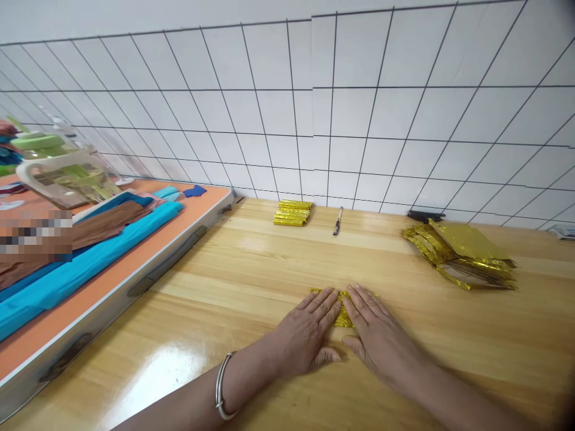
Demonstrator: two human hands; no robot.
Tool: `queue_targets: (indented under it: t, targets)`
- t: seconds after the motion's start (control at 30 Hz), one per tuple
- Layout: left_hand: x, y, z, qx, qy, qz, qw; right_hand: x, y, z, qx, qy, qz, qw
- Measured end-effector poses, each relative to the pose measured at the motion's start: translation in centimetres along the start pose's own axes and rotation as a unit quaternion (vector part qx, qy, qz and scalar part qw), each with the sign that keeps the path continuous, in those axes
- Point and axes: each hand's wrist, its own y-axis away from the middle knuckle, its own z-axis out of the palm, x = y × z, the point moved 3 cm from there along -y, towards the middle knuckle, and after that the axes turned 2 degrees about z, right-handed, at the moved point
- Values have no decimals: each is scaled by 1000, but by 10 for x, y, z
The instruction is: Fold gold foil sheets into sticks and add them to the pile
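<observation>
A shiny gold foil sheet (pixel 344 316) lies flat on the wooden table, mostly covered by both hands. My left hand (pixel 309 329) rests palm down on its left part, fingers stretched out and thumb apart. On the right part lies my right hand (pixel 371 326), also flat with fingers extended. The two index fingers nearly meet at the middle of the foil. Several rolled gold foil tubes (pixel 293 213) sit side by side near the wall. To the right is a loose stack of gold foil sheets (pixel 476 245), some with bent edges.
A pen (pixel 338 221) lies near the wall, and a black object (pixel 426 215) sits behind the foil stack. On the left, an orange-topped folding table (pixel 202 206) adjoins the wooden table (pixel 215 269). It carries blue and brown folded material (pixel 112 251) and a green-lidded container (pixel 40 143).
</observation>
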Motion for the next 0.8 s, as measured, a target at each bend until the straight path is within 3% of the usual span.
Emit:
queue_targets:
  t: [0.13, 0.4, 0.6, 0.8]
  targets:
    - [0, -1, 1, 8, -2, -3, 1000, -5, -3, 5, -30, -19, 9, 999]
    - [0, 1, 2, 16, -26, -9, 999, -3, 2, 12, 13, -29, -16, 999]
    - [0, 6, 0, 38, -53, -23, 998, 7, 9, 8, -4, -18, 9, 1000]
    - [-3, 14, -3, 21, -64, -18, 998, 17, 19, 4, -4, -10, 21, 1000]
